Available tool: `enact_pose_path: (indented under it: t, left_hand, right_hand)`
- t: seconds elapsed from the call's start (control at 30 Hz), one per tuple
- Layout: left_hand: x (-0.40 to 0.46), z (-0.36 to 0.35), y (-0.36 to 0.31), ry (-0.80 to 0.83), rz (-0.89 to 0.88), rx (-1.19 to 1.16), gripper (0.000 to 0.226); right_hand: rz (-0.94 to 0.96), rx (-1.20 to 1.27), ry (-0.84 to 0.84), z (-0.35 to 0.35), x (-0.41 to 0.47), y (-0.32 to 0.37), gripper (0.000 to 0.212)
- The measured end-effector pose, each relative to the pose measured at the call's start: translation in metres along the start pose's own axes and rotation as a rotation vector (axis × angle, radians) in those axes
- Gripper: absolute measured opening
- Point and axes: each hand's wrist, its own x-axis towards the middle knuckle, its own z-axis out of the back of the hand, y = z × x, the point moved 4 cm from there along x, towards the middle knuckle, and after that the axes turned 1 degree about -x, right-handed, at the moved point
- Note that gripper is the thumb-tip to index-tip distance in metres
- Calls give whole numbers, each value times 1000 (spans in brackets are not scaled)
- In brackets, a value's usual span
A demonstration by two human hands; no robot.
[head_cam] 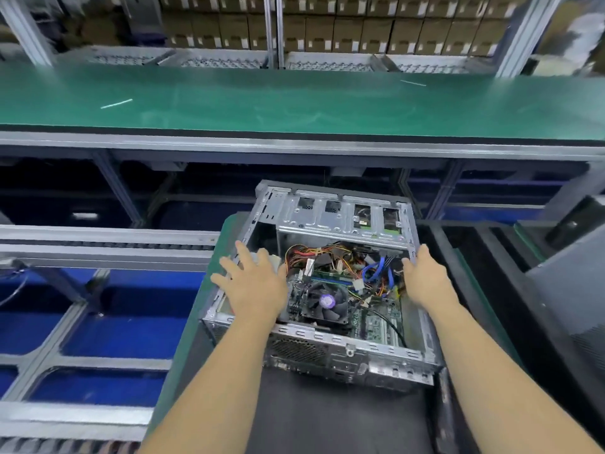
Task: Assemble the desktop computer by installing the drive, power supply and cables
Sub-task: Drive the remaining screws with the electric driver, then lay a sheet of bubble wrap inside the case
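On a dark mat [327,421] below a green workbench [294,99], the open grey steel computer case [327,348] looks heavy, rigid, sharp-edged. The left hand [252,283] lies flat, fingers spread; the right hand [425,280] curls over the side rail, the best hold.

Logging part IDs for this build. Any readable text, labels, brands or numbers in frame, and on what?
None can be read.
Fan: purple round hub sticker, print too blurred.
Boxes on the far shelf: small white labels, too small to read.
Motherboard: any markings too small and blurred.
Case: no legible marking on the metal frame.
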Motion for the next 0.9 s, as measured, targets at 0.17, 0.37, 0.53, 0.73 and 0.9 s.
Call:
enact_pose_path:
  t: [0.17, 0.37, 0.53, 0.73, 0.9]
  left_hand:
    - [-15, 4, -3, 32, -46, -93, 64]
    - [-46, 36, 67, -247, -20, -246, 45]
    - [-99, 55, 172, -386, 108, -482, 33]
    - [-226, 33, 374, -510, 420, -455, 28]
    - [-337, 28, 503, -572, 658, -349, 16]
  right_hand:
    - [-25, -45, 55, 6, 1, -6, 60]
    - [494, -141, -261, -3, -82, 118, 44]
    - [972, 118, 130, -79, -231, 239, 29]
    - [1177, 62, 582, -194, -431, 302, 22]
    - [1343, 70, 778, -248, -576, 326, 27]
